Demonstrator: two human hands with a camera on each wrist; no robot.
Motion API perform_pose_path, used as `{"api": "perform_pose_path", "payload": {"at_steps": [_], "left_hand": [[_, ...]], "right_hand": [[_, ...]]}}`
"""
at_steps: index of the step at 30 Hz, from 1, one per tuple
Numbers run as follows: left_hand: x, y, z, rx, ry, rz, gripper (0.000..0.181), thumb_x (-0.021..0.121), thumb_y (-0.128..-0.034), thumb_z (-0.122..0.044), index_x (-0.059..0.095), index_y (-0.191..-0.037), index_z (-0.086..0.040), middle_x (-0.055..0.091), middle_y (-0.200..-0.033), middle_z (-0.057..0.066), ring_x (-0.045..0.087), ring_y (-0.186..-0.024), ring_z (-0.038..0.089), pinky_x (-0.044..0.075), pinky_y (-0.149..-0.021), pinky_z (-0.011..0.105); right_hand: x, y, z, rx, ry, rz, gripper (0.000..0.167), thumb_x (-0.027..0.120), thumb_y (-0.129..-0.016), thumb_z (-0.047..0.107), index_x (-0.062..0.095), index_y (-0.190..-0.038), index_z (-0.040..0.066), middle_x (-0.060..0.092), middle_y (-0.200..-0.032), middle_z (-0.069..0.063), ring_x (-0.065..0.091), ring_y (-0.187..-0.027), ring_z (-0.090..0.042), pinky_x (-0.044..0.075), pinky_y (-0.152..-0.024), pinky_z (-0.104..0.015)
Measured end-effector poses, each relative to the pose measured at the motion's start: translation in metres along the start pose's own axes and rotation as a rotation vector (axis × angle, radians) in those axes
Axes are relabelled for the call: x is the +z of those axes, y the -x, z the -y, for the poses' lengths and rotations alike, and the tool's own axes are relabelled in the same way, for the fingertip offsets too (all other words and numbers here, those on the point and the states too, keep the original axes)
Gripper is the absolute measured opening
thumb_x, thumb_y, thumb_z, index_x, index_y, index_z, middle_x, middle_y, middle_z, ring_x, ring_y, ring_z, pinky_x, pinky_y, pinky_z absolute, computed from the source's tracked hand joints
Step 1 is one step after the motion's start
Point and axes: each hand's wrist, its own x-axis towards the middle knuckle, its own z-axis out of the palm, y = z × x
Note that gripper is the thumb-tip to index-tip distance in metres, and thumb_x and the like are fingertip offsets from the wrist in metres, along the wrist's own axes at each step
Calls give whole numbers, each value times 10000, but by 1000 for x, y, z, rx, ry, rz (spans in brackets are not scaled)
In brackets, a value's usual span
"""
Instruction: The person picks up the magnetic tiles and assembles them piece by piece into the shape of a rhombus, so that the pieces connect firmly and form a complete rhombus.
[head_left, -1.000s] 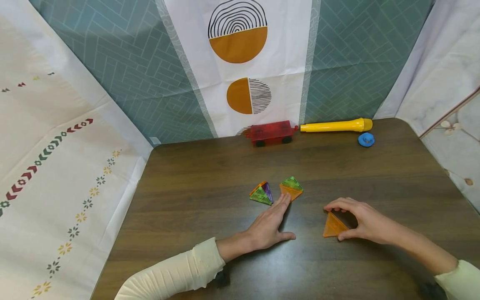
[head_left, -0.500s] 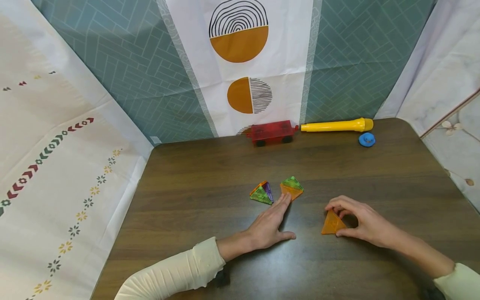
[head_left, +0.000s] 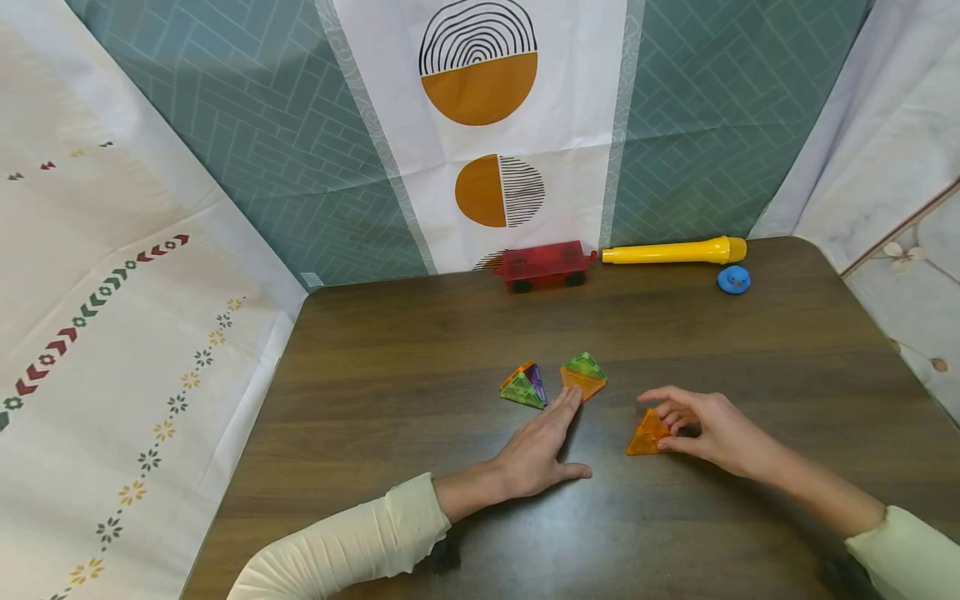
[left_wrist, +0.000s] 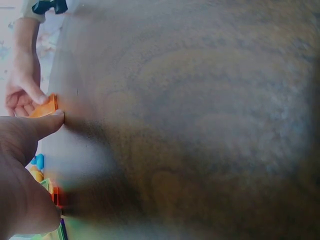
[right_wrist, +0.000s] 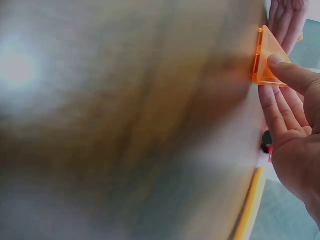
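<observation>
In the head view my right hand [head_left: 720,429] pinches an orange see-through triangular magnetic tile piece [head_left: 647,434] between thumb and fingers. The right wrist view shows the thumb pressed on a face of this orange piece [right_wrist: 270,60], fingers behind it. My left hand [head_left: 536,450] lies low over the table, fingers straight and thumb spread. Its fingertips touch the orange side of a green-and-orange tile shape [head_left: 583,367]. Just left of those fingertips sits a small pyramid of green, purple and orange tiles [head_left: 522,387]. The left palm is hidden.
Along the back edge of the brown wooden table [head_left: 390,333] stand a red see-through wagon [head_left: 545,265] and a yellow toy microphone [head_left: 671,252]. A blue rubber duck [head_left: 733,280] sits at the back right. Patterned cloths hang behind and beside the table.
My right hand has moved left and slightly away from me with the orange tile piece, bringing it closer to the left hand. The left hand has stayed in place.
</observation>
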Motion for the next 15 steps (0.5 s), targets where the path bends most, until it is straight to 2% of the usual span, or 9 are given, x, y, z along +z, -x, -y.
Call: {"api": "perform_pose_path", "payload": {"at_steps": [6,10,15], "left_hand": [[0,-1,0,-4,0,8,1107,844,-928,-420,155,-1692,-10,165,-1754,140,160,-1615,234,267,-1260,397],[0,-1,1,-7,0,11,1105,836,-933,-433,151,-1693,-15,158,-1756,135,155,-1616,231,267,-1260,396],[-1,0,1,-2,-6,9,1114,839,-928,-439,151,-1692,-10,161,-1751,151,162,-1613,237,274,-1258,398]], "right_hand": [[0,-12,0,-47,40,-4,334,890,-821,-20,771,-1102,117,784,-952,65,727,-831,-44,620,-713,-267],[4,-22,0,-32,64,-9,297,881,-840,-6,790,-1044,188,781,-947,112,733,-843,-38,623,-727,-285],[9,-33,2,-19,106,-34,299,884,-831,-18,806,-1013,205,780,-951,126,725,-861,-31,631,-753,-328]]}}
